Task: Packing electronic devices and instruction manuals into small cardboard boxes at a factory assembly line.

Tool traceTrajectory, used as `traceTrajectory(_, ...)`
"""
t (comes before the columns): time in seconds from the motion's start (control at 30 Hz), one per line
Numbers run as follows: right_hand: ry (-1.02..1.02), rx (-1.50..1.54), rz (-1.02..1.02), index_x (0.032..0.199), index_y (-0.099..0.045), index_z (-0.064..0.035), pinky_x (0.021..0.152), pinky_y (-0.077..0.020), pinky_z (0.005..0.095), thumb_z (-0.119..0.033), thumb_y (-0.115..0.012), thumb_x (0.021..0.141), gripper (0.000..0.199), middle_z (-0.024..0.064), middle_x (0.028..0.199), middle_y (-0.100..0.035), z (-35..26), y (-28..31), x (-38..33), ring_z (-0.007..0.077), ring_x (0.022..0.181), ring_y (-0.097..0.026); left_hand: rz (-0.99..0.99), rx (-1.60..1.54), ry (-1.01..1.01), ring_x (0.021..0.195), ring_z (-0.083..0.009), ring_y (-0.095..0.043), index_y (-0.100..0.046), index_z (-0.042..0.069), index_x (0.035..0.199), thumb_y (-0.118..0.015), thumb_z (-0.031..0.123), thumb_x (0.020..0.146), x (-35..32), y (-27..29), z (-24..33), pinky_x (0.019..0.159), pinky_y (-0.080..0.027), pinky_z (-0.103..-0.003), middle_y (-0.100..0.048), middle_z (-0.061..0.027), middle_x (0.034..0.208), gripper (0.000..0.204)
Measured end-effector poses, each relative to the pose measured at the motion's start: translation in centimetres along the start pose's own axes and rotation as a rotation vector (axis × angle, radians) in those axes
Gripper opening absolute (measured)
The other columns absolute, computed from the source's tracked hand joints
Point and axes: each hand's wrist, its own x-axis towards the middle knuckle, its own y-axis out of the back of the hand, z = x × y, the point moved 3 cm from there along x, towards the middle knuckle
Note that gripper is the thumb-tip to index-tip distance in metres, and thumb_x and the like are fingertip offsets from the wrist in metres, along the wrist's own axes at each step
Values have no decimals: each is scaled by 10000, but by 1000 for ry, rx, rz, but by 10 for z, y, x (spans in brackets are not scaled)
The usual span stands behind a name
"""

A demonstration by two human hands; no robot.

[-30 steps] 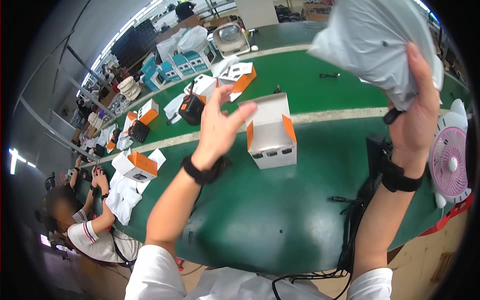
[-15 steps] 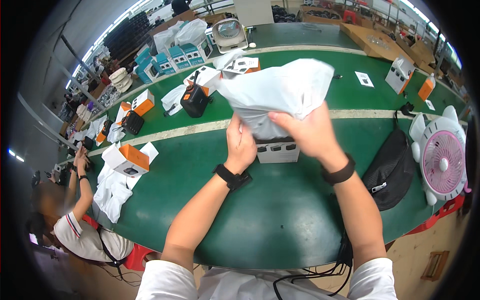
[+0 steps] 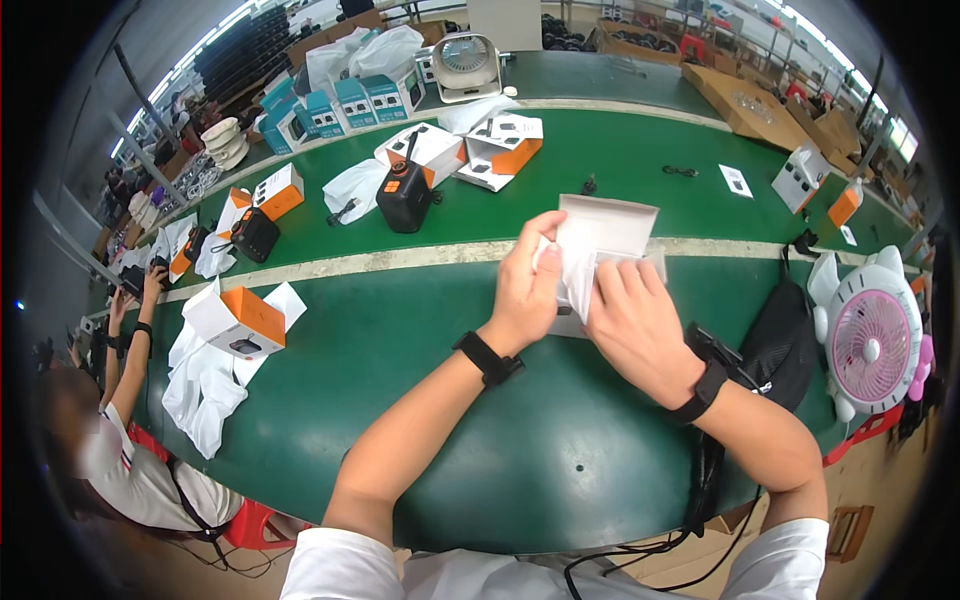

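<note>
A small carton (image 3: 607, 212) stands in front of me with its lid flap up, partly hidden by my hands. White plastic wrap (image 3: 579, 272) sticks out of its opening between my hands. My left hand (image 3: 527, 290) is closed at the carton's left side, its thumb against the wrap. Over the opening, my right hand (image 3: 640, 325) has its fingers bent down together against the wrap. What lies inside the carton is hidden.
Left of me, an orange-and-white box (image 3: 240, 322) rests on a white bag (image 3: 205, 390). A black device with an antenna (image 3: 405, 200) stands farther back. On the right are a black pouch (image 3: 780, 345) and a pink-and-white fan (image 3: 872, 340). A co-worker (image 3: 140, 440) sits at the far left.
The white plastic bundle held up above the carton has come down into its opening. Both my hands have moved to the carton, whose raised lid flap now shows.
</note>
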Motion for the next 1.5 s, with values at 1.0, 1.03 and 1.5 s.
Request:
traceTrajectory(1.0,-620,1323,228,1109,-510,23,809,-471,284,-81,-792,628,567,123,988,-626,99,-47,22,173,902,-606,-448,759,170,804,-215,-633,-679,35,832,-692,245,762,206,65,-56,739,-481,-313,-647,-133,830,222)
traceTrajectory(1.03,-694,1549,358,1109,-513,14,791,-472,278,-130,-773,687,516,79,1003,-615,104,-48,15,133,889,-585,-450,1102,-62,815,-314,-626,-697,53,902,-682,325,742,225,71,-74,777,-476,-368,-640,-192,859,317)
traceTrajectory(1.5,-1009,2142,505,1075,-528,-22,719,-512,278,-207,-676,803,361,60,984,-602,118,-37,-11,118,842,-598,207,-527,447,712,-128,-578,-562,-4,881,-533,-27,839,98,88,3,681,-497,-235,-602,-57,846,56)
